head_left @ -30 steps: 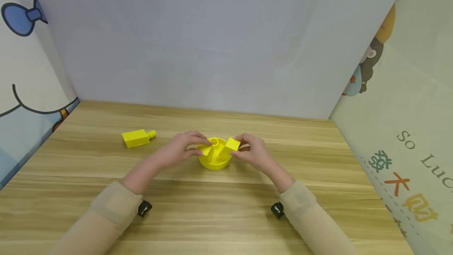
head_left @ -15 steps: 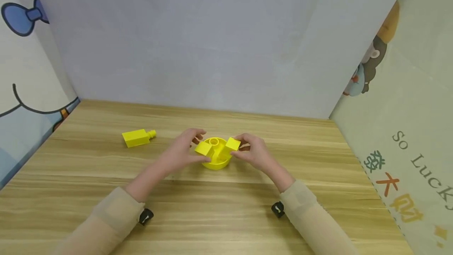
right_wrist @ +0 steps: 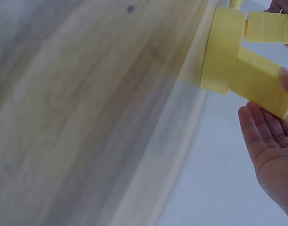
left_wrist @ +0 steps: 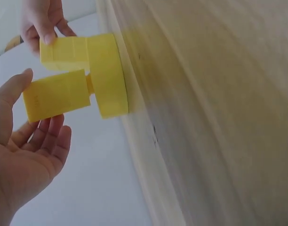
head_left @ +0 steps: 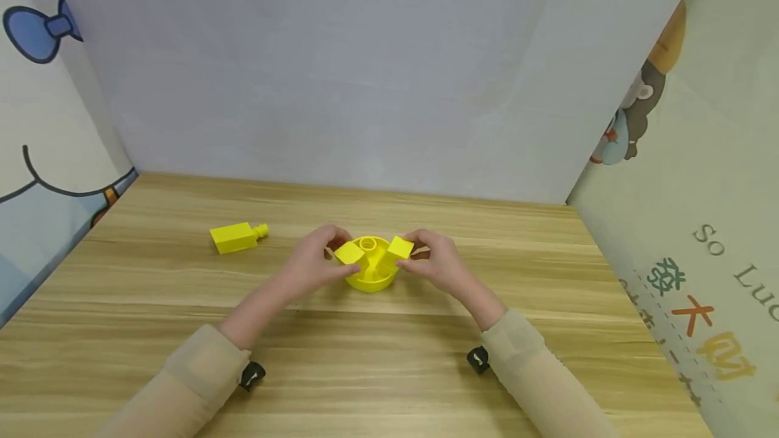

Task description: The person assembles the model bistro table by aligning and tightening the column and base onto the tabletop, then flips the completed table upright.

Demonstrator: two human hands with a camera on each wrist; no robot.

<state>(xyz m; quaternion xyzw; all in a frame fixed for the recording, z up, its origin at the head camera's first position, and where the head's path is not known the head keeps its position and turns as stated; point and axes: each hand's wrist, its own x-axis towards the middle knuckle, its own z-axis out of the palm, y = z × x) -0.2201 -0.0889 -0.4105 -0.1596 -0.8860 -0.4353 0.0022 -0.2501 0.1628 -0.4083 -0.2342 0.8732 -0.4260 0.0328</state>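
A round yellow base [head_left: 371, 284] with an open ring-shaped socket stands on the table between my hands. My left hand [head_left: 307, 265] pinches a yellow rectangular block [head_left: 349, 253] between thumb and fingers at its upper end. That block leans slightly outward, and in the left wrist view a short narrow neck [left_wrist: 90, 84] shows between it and the base. On the other side, my right hand [head_left: 441, 262] holds a second yellow block [head_left: 400, 247] by its upper end. In the right wrist view this second block [right_wrist: 259, 82] meets the base with no neck showing.
Off to the left, another yellow block with a threaded neck [head_left: 234, 238] lies on its side on the wooden table [head_left: 365, 370]. A pale wall [head_left: 365, 86] closes off the back, and printed sheets flank both sides.
My left hand has shifted its grip on the left block, the thumb moving to the near side and the fingers back. That block has turned a little. The right hand stays put.
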